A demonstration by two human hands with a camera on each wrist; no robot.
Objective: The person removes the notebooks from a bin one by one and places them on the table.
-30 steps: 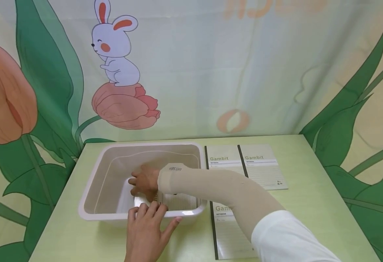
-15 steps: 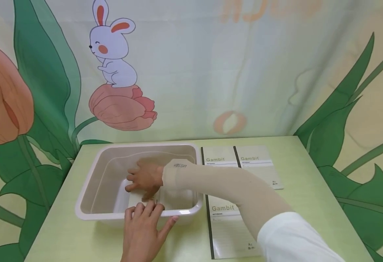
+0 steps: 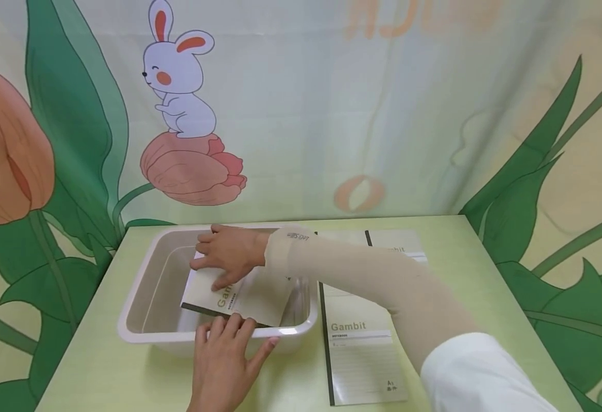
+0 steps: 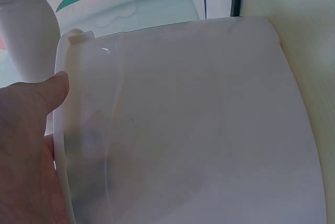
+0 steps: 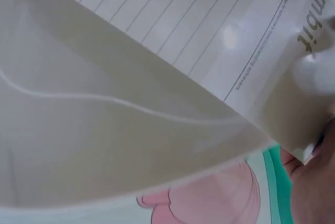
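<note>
My left hand (image 3: 226, 360) grips the near rim of a pale plastic basin (image 3: 146, 292), its fingers hooked over the edge. In the left wrist view the thumb of that hand (image 4: 26, 145) lies against the basin's outer wall (image 4: 199, 130). My right hand (image 3: 234, 252) holds a Gambit notebook (image 3: 265, 297) by its far left part, thumb across the cover. The notebook is tilted inside the basin, its dark spine toward the near wall. In the right wrist view, fingers of the right hand (image 5: 314, 182) wrap the edge of the lined-cover notebook (image 5: 199, 25).
To the basin's right, another Gambit notebook (image 3: 365, 366) lies flat on the light green table (image 3: 486, 320). Behind it are two more, partly hidden under my right arm; one is the back-right notebook (image 3: 396, 240). A printed curtain (image 3: 290, 114) hangs behind the table.
My right hand has risen from low in the basin toward its far rim, bringing the notebook up with it. My left hand has stayed on the near rim.
</note>
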